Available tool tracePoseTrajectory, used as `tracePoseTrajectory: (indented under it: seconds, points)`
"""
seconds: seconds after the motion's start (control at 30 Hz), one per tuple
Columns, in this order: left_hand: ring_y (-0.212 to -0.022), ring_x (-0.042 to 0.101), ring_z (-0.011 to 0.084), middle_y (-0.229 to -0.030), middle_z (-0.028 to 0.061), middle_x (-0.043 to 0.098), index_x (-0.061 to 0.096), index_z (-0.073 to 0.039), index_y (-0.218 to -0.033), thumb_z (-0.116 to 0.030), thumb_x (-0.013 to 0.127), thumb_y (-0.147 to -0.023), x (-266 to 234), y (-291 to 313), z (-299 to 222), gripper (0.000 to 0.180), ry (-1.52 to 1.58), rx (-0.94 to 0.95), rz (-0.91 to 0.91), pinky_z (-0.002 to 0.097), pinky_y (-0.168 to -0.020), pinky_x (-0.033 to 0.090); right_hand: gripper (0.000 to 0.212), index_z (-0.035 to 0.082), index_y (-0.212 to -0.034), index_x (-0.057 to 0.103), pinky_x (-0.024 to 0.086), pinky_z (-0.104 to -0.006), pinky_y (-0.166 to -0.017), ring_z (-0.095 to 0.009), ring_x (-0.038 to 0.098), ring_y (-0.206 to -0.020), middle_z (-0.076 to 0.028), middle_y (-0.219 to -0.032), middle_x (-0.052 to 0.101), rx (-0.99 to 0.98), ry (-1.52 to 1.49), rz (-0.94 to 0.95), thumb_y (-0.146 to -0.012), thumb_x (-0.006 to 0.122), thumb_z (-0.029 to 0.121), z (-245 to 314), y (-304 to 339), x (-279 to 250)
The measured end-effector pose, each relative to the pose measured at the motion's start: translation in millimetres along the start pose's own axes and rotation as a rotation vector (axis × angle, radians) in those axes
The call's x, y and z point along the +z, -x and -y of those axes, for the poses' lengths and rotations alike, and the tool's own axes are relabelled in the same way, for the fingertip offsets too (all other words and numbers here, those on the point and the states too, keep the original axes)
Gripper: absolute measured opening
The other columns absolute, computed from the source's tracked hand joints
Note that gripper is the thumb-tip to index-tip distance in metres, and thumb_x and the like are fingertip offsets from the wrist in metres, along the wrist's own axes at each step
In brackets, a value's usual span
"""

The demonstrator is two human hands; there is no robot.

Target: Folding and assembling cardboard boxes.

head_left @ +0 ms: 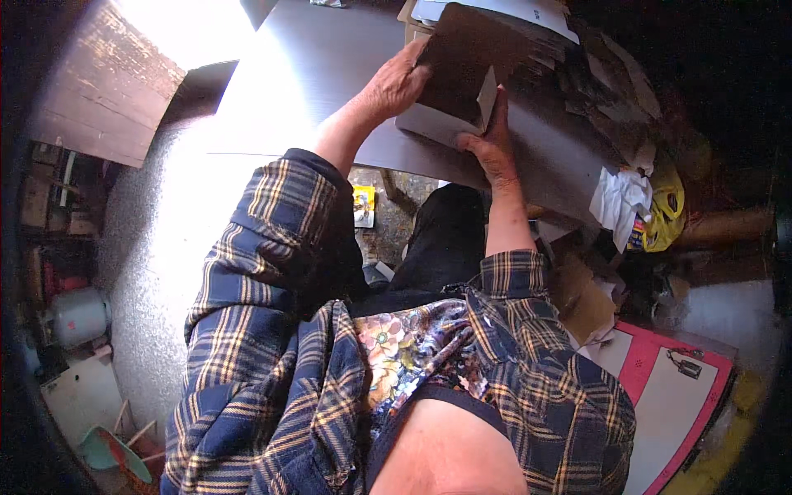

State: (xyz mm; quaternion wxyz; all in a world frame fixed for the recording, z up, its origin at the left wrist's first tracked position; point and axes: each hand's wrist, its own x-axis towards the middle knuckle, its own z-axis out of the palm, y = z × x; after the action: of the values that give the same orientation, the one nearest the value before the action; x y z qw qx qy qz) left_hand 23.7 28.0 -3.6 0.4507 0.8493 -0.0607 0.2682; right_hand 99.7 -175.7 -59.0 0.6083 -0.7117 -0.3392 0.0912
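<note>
A cardboard box (441, 124), pale outside and brown inside, is tilted above the far part of the grey table. My left hand (402, 81) grips its left side, the fingertips hidden behind the cardboard. At the near right corner my right hand (493, 153) holds the box, thumb against the near wall and a finger reaching up along a raised pale flap (487, 97). Shadow hides much of the box's inside.
Stacked brown cardboard (615, 91) lies at the table's right, beside crumpled white paper (620, 202) and a yellow plastic bag (665, 213). A pink-edged board (635, 363) is at lower right. A yellow packet (363, 206) shows below the grey table (330, 41); a grey cylinder (80, 317) stands left.
</note>
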Motion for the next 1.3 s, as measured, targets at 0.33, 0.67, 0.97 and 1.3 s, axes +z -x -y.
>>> tracePoseTrajectory:
  seconds: [0.33,0.67,0.97,1.3]
  points:
    - [-0.107,0.05,0.0438,-0.114,0.0262,0.054,0.045,-0.005,-0.127,-0.017,0.041,-0.086,6.2,-0.5,-5.4,0.043,0.124,-0.212,-0.034,0.0418,-0.092,0.04,0.105,0.001,-0.141,0.022,0.031,-0.033,-0.103,-0.026,0.038,-0.126,-0.017,-0.135,0.039,0.064,0.14,-0.051,-0.053,0.078,0.008,22.6,1.2,5.7]
    - [-0.104,0.052,0.043,-0.109,0.0255,0.056,0.05,-0.007,-0.121,-0.017,0.042,-0.085,10.5,-2.2,-13.7,0.039,0.182,-0.173,-0.118,0.0425,-0.089,0.042,0.089,0.002,-0.133,0.031,0.036,-0.0348,-0.098,-0.027,0.047,-0.114,-0.014,-0.127,0.046,-0.057,0.109,-0.083,-0.057,0.078,0.009,12.1,4.7,-0.9]
    - [-0.118,0.046,0.0225,-0.127,0.0127,0.051,0.036,-0.008,-0.136,-0.034,0.059,-0.085,9.1,-5.4,-15.7,0.062,0.311,-0.217,0.146,0.0344,-0.1,0.035,0.061,0.001,-0.121,0.046,0.043,-0.0341,-0.092,-0.023,0.054,-0.105,-0.009,-0.11,0.057,0.076,-0.256,-0.184,-0.067,0.068,0.018,4.2,15.1,-10.1]
    - [-0.121,0.045,0.0278,-0.131,0.0191,0.047,0.021,-0.01,-0.144,-0.037,0.08,-0.066,8.2,-2.0,-28.5,0.102,0.168,-0.335,0.241,0.0369,-0.102,0.035,0.053,0.001,-0.12,0.049,0.044,-0.0359,-0.094,-0.023,0.053,-0.108,-0.011,-0.116,0.055,0.211,-0.731,-0.363,-0.074,0.062,0.024,6.8,23.7,-12.2]
